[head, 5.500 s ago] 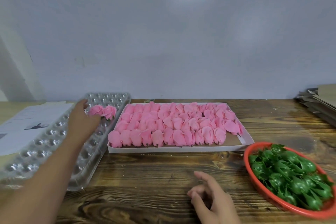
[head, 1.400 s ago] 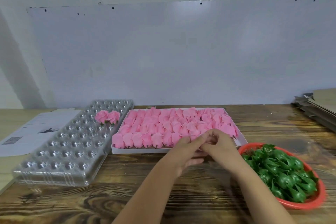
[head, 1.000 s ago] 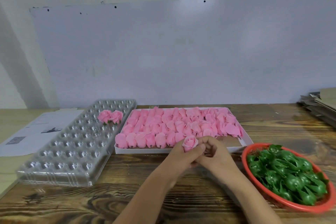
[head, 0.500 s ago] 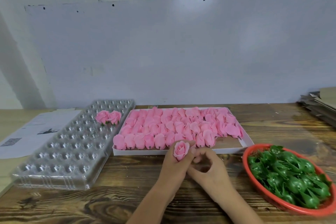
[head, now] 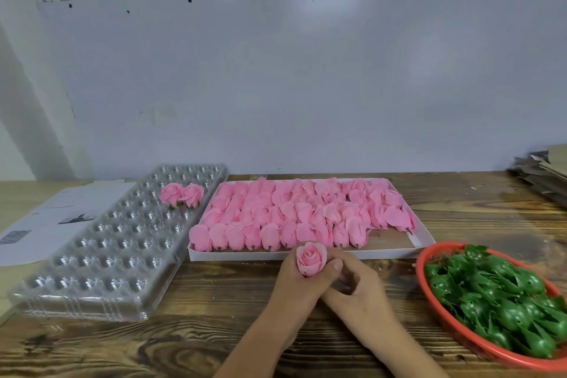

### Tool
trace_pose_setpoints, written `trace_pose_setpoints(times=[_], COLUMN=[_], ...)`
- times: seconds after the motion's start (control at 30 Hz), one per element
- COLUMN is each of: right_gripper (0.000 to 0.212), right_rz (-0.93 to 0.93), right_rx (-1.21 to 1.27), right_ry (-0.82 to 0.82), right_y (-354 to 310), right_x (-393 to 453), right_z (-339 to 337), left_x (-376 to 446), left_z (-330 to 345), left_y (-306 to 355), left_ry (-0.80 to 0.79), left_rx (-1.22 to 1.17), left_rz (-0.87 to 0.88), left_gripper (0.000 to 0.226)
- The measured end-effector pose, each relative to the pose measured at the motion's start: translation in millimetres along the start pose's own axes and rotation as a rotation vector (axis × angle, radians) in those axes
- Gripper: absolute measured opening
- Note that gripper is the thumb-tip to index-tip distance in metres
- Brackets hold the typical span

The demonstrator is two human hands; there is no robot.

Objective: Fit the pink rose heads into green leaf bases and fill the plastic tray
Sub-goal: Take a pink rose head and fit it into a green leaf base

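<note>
My left hand (head: 294, 284) grips one pink rose head (head: 310, 261) just in front of the white box (head: 245, 255), bloom facing up. My right hand (head: 360, 290) is pressed against it from the right, fingers curled in under the rose's base, their tips hidden. The box holds several rows of pink rose heads (head: 294, 212). On the left lies the clear plastic tray (head: 92, 270), with two finished roses (head: 181, 195) standing in its far cells. At the right, a red basket (head: 422, 258) holds several green leaf bases (head: 497, 294).
Printed paper sheets (head: 55, 218) lie left of the tray. A stack of cardboard (head: 543, 175) sits at the far right edge. The wooden tabletop (head: 184, 331) runs back to a pale wall.
Both hands went to the box's front row and drew back toward me with one rose head. Since half a second ago the rose has hardly moved.
</note>
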State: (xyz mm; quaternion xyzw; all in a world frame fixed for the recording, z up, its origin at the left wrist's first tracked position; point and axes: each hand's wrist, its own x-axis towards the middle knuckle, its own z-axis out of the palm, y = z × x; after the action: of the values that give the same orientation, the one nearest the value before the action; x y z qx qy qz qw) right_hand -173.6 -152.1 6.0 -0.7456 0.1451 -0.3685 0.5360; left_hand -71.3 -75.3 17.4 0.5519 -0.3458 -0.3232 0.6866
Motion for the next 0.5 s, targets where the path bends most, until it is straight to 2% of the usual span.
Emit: trace_pose_setpoints(times=[0.07, 0.27, 0.5], right_gripper=[0.042, 0.046, 0.046], right_rz=[0.021, 0.087, 0.071], right_rx=[0.023, 0.108, 0.101], right_ry=[-0.038, -0.112, -0.034], right_y=[-1.0, -4.3, -1.8], right_x=[1.2, 1.8, 2.0], right_z=[-1.5, -4.0, -1.8], left_x=[0.9, -0.4, -3.6], left_z=[-1.8, -3.9, 0.4], left_y=[1.5, 0.9, 5.9], left_ry=[0.002, -0.015, -0.056], left_rx=[0.007, 0.081, 0.092], left_rz=[-0.012, -0.042, -0.049], left_gripper=[0.024, 0.013, 0.016])
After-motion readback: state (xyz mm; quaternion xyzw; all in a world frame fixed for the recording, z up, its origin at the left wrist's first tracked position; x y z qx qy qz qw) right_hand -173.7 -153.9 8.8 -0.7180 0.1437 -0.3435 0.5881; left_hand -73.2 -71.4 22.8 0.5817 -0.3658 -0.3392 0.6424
